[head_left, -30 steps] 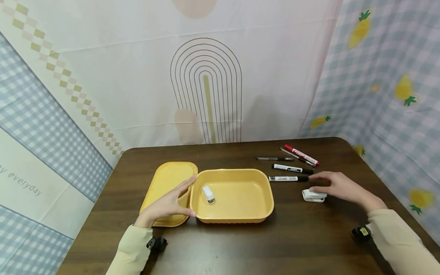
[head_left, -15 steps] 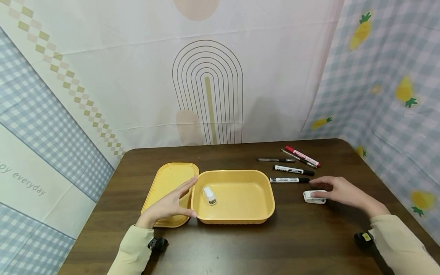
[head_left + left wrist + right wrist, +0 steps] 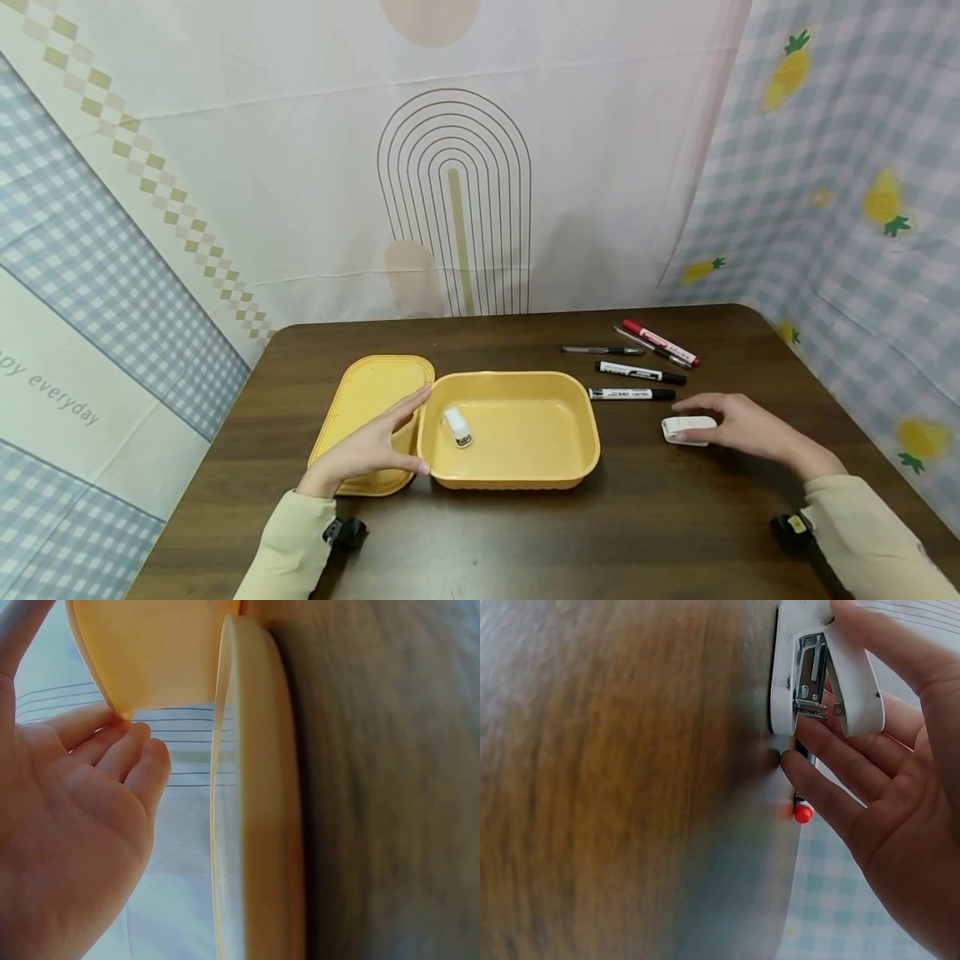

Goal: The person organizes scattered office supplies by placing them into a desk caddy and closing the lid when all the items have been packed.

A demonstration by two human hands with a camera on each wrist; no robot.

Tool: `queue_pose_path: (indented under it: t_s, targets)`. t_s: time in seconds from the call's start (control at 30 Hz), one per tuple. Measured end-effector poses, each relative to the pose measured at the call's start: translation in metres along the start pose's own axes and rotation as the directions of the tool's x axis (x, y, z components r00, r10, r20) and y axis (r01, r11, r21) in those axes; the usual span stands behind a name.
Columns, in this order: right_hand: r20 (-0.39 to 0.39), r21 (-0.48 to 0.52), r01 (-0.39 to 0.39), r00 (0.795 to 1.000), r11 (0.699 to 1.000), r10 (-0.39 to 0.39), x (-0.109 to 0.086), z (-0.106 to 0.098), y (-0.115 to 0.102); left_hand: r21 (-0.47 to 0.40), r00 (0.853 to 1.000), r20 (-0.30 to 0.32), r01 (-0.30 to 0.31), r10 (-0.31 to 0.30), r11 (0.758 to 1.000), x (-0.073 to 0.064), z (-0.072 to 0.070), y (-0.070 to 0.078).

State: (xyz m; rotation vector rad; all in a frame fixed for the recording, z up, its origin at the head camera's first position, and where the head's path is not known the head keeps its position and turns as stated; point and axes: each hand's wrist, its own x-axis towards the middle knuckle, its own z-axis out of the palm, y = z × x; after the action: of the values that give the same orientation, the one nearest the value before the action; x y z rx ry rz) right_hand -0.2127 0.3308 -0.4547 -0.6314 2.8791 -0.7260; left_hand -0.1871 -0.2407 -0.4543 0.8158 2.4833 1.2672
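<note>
In the head view my right hand [image 3: 738, 427] pinches a small white stapler [image 3: 687, 430] on the table, thumb on its near side and fingers on the far side. The right wrist view shows the stapler [image 3: 821, 675] lying on its base, its metal inner parts visible between the top and the base. My left hand [image 3: 367, 450] spreads along the left side of a yellow plastic box [image 3: 517, 482], fingertips at its far left corner and thumb at the near one. Inside the box lies a small white bottle [image 3: 457, 425].
A yellow lid [image 3: 375, 387] lies left of the box, partly under my left hand. Two black-capped markers [image 3: 637, 372], a dark pen [image 3: 602, 350], another slim pen [image 3: 648, 344] and a red marker [image 3: 663, 342] lie at the back right. A patterned cloth [image 3: 592, 167] hangs behind the table.
My right hand has lowered its fingers and thumb around the stapler, which stays in place. The left hand keeps its position at the box.
</note>
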Motion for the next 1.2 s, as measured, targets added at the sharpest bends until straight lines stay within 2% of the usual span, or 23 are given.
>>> queue_pose_path:
  t_s: [0.33,0.5,0.87,1.2]
  targets:
    - [-0.001,0.003,0.018,1.000,1.000,-0.018,0.0002,0.0032,0.0017,0.007,1.000,0.000,0.008,-0.008,1.000,-0.0005,-0.0003,0.0010]
    - [0.016,0.016,0.047,0.999,0.999,-0.048,-0.0001,0.0026,0.0006,0.012,1.000,0.000,0.002,-0.002,1.000,0.0001,-0.0007,-0.0001]
    - [0.041,0.041,0.052,0.998,0.998,-0.054,-0.0017,0.0011,0.0003,0.001,1.000,0.002,-0.007,0.007,1.000,0.0015,0.0017,-0.0011]
    - [0.071,0.043,-0.004,0.997,0.999,0.001,-0.0008,-0.0003,-0.0022,0.017,1.000,0.008,-0.008,0.008,1.000,0.0015,0.0002,-0.0008]
